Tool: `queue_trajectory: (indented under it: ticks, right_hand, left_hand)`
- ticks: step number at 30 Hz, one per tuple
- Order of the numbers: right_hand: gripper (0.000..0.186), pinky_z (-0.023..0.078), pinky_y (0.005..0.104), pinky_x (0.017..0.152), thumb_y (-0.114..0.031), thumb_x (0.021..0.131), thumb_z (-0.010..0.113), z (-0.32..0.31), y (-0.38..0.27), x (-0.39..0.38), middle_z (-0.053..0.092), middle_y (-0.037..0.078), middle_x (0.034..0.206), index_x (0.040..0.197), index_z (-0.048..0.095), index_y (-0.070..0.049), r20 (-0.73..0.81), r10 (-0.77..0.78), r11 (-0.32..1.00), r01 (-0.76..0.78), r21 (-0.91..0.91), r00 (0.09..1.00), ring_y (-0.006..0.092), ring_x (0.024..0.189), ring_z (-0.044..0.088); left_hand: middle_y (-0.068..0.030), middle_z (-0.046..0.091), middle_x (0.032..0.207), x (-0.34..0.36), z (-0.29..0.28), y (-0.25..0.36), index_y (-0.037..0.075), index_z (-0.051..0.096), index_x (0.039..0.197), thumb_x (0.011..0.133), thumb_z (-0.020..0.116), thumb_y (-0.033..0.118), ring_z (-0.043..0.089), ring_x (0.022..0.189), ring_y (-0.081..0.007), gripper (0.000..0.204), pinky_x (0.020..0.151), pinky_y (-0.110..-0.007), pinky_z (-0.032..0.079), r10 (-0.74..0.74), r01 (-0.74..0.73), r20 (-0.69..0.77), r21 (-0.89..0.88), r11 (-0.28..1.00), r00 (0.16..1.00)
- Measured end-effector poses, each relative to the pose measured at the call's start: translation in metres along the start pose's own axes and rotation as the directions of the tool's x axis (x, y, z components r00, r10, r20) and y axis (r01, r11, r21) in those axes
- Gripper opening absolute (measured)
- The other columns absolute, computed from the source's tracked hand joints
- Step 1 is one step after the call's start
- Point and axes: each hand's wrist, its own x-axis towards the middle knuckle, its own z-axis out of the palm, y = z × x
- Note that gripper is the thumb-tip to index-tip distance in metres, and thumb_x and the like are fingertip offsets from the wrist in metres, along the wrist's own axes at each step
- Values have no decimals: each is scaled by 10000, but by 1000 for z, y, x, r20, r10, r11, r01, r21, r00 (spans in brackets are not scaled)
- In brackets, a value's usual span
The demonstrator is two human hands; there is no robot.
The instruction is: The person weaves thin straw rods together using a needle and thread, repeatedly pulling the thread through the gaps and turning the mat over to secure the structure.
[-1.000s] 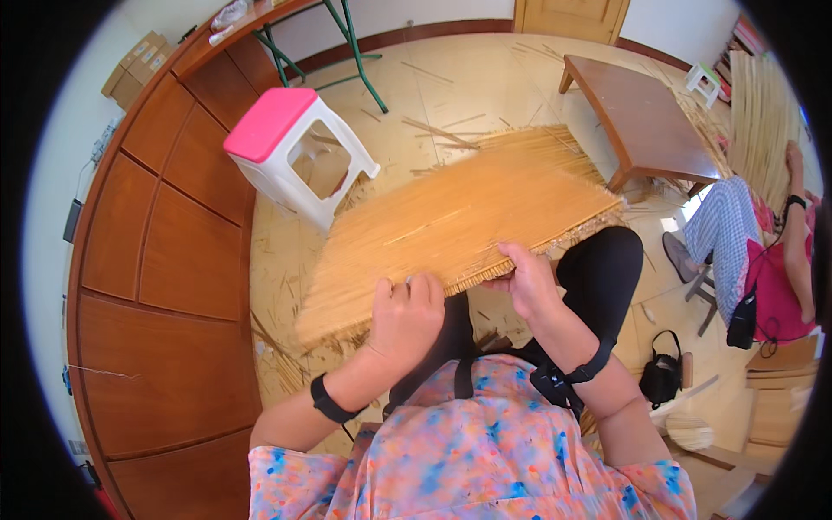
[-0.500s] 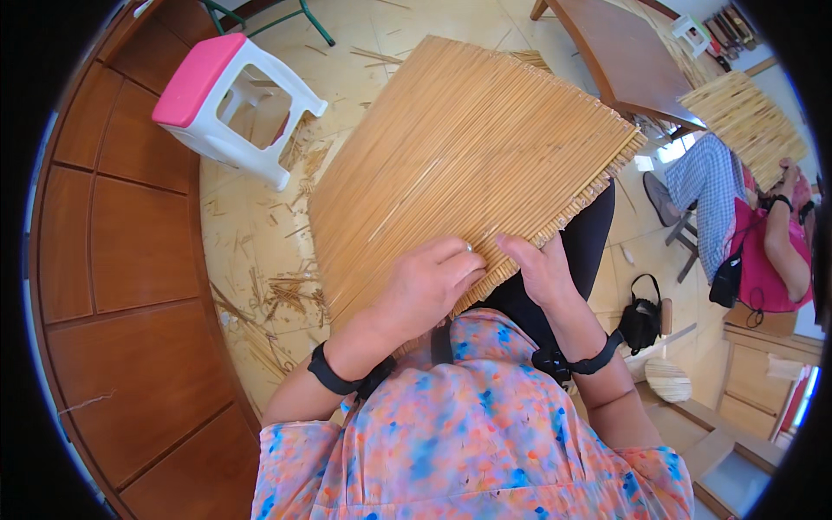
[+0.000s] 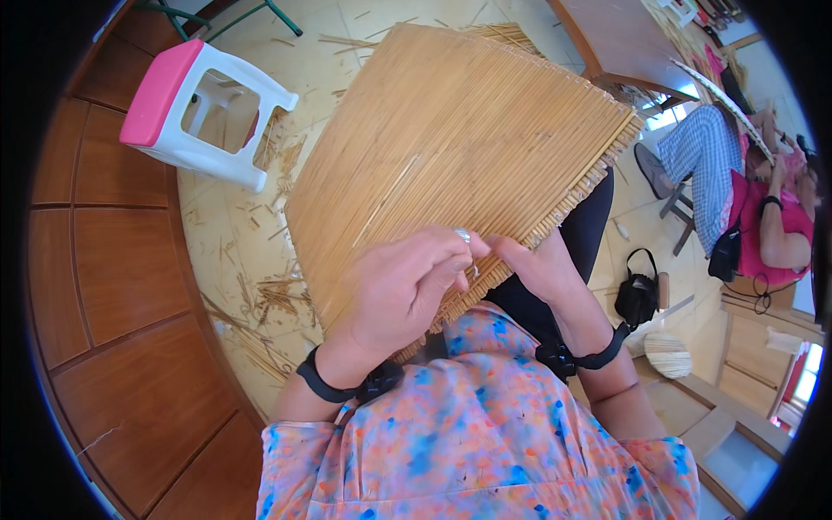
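A broad panel of thin tan stalks, laid side by side like a reed mat, slants across my lap. Its near right edge shows a dense row of cut stalk ends. My right hand grips that edge, thumb on top and the other fingers hidden beneath. Close by, my left hand is closed over the same edge, its fingertips bent together in a pinch near my right thumb. Whatever lies between those fingertips is too small to make out; it may be a thin strand.
A white stool with a pink seat stands at the left before wooden panelling. Stalk scraps litter the floor. A brown table is at the far right. Another person in pink sits at the right holding a panel; a black bag lies nearer.
My left hand has rolled over and drawn its fingers together. The panel has shifted slightly left in view. The other person's panel has swung from face-on to nearly edge-on.
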Motion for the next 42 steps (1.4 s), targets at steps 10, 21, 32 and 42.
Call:
queue_trajectory:
  ticks: [10, 21, 32, 42]
  right_hand:
    - [305, 539, 355, 860, -17, 860, 637, -2, -1, 2, 673, 110, 1054, 1159, 615, 40, 66, -40, 998, 43, -47, 997, 214, 972, 646]
    - [250, 556, 345, 753, -61, 883, 633, -10, 4, -4, 660, 107, 987, 1106, 610, 49, 94, -80, 995, 85, -53, 992, 193, 882, 644]
    - [249, 491, 236, 435, -107, 929, 630, -7, -8, -6, 649, 62, 832, 1125, 579, 38, 155, 189, 978, -200, 63, 970, 89, 520, 591]
    - [195, 464, 249, 417, -95, 917, 631, -3, -14, -7, 629, 39, 771, 1060, 583, 30, 108, 202, 975, -210, 70, 973, 82, 485, 563]
  left_hand:
    - [-45, 618, 884, 55, -16, 32, 31, 599, 1061, 1065, 499, 139, 470, 494, -50, 148, 451, -177, 371, -335, 326, 11, -260, 909, 942]
    - [-44, 632, 809, 50, -42, 37, 6, 688, 1068, 997, 615, 103, 603, 566, -110, 141, 484, -260, 478, -253, 252, -66, -25, 967, 965]
    - [-37, 494, 751, -4, -30, 19, 140, 731, 1030, 792, 698, 110, 593, 581, -186, 242, 488, -331, 470, 2, -423, 513, 704, 571, 858]
    - [-47, 480, 777, -2, -27, 12, 127, 710, 1034, 785, 669, 135, 597, 605, -200, 253, 504, -337, 480, -15, -446, 551, 691, 568, 834]
